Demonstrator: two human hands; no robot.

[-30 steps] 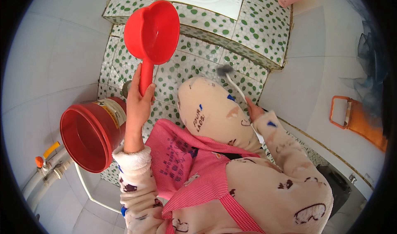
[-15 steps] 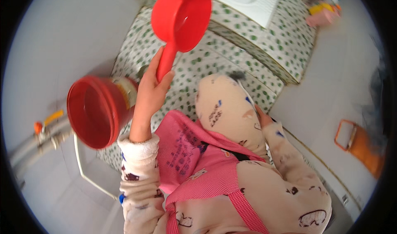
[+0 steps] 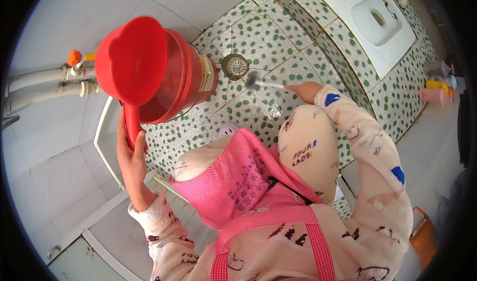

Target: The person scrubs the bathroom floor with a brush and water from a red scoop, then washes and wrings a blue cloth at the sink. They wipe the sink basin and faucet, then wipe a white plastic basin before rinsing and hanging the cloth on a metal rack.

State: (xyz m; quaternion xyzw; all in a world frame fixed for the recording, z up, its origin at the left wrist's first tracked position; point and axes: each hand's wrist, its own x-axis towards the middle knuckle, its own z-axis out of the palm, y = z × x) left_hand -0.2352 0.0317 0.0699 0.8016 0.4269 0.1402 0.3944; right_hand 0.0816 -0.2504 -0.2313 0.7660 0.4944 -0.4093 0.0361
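Note:
My left hand (image 3: 131, 164) is closed round the handle of a red plastic water dipper (image 3: 141, 57). The dipper's bowl hangs in front of the mouth of a red bucket (image 3: 185, 75), hiding part of its rim. Beyond my bent knee, my right hand (image 3: 305, 91) grips a scrub brush (image 3: 269, 85) by its thin white handle. Dark bristles at the brush's end are close to the tiled floor, just right of a round floor drain (image 3: 235, 66). A splash of water (image 3: 274, 109) glints on the tiles below the brush.
A white squat toilet (image 3: 380, 23) is set in a raised tiled step (image 3: 348, 57) at the far right. Pipes with an orange-handled valve (image 3: 74, 57) run along the left wall. Colourful bottles (image 3: 435, 95) stand at the right wall. An orange object (image 3: 425, 241) sits low at right.
The dipper has gone from above the floor to the bucket at the left. My right hand has come out from beside my knee, bringing the brush into clear view near the drain. The view has shifted.

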